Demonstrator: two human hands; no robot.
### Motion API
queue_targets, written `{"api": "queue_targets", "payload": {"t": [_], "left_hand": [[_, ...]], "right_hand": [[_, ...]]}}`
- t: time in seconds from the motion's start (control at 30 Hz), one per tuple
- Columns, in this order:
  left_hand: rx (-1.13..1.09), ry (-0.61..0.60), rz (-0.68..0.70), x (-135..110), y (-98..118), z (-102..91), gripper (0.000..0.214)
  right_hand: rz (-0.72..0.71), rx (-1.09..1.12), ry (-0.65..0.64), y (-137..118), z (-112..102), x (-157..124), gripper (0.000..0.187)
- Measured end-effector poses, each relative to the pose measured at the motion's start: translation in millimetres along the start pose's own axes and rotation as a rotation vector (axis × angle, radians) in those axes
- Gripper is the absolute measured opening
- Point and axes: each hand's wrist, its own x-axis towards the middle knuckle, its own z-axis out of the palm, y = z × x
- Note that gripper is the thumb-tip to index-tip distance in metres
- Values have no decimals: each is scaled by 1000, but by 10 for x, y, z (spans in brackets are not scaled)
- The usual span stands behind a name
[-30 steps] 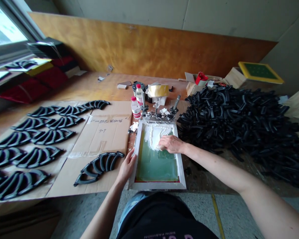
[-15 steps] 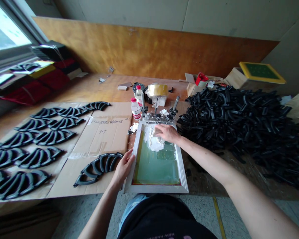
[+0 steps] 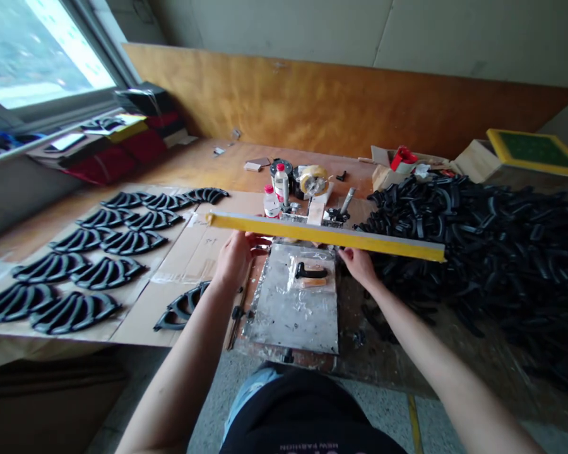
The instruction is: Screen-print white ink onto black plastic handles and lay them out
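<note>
Both my hands grip a long yellow bar (image 3: 326, 233) with a grey edge, which spans the bench in front of me and may be a screen frame seen edge-on. My left hand (image 3: 234, 258) holds it near its left end, and my right hand (image 3: 357, 266) holds it right of centre. Below it lies a scuffed metal plate (image 3: 291, 309) under clear film, bearing a black-handled tool (image 3: 310, 272) and a wooden strip (image 3: 313, 283). A black arched plastic part (image 3: 182, 308) lies on the cardboard left of my left hand.
Rows of black arched parts lie on flattened cardboard (image 3: 194, 252) at left. A large heap of black parts (image 3: 468, 252) fills the right. Bottles (image 3: 281, 183), a tape roll (image 3: 312, 180) and metal clamps (image 3: 336, 217) stand behind the bar. A yellow-framed green screen (image 3: 534, 151) leans far right.
The white-edged green screen with white paste no longer lies in front of me, and a metal plate shows there. Both hands now grip the yellow bar. My view has tilted and shifted.
</note>
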Motion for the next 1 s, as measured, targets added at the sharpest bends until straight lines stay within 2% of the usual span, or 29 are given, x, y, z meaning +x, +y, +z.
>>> {"api": "queue_targets", "payload": {"t": [0.1,0.17,0.23,0.33,0.4,0.47,0.53,0.63,0.7,0.8,0.9,1.0], "left_hand": [[-35,63,2,3,-61,60,58],[-43,140,-7,-120,-232,22,59],[14,154,-110,-354,-466,-32,60],[129,21,-400,-823,-819,-45,64],[98,-5,-522,-1096,-998,-11,70],[24,128,-509,-1276,-1114,-24,69],[-11,320,-442,-1379,-1176,-164,62],[27,549,-379,-1480,-1225,-673,59],[105,667,-378,-1534,-1269,-1150,63],[280,812,-448,-1563,-1377,-1877,70],[390,838,-539,-1514,-1496,-2419,72],[493,788,-609,-1445,-1570,-2731,69]], "right_hand": [[-191,34,-51,-196,375,-286,17],[-306,19,-81,-316,462,-362,17],[-352,6,-108,-430,415,-369,11],[-440,50,-140,-716,252,-388,6],[-553,74,-143,-1011,198,-483,9],[-700,81,-160,-1348,234,-637,13],[-830,102,-194,-1675,358,-789,17],[-900,169,-271,-2100,667,-871,22],[-892,200,-330,-2348,929,-805,26],[-845,166,-405,-2709,1373,-607,28],[-748,32,-480,-3071,1823,-412,29],[-660,-135,-548,-3377,2185,-302,30]]}}
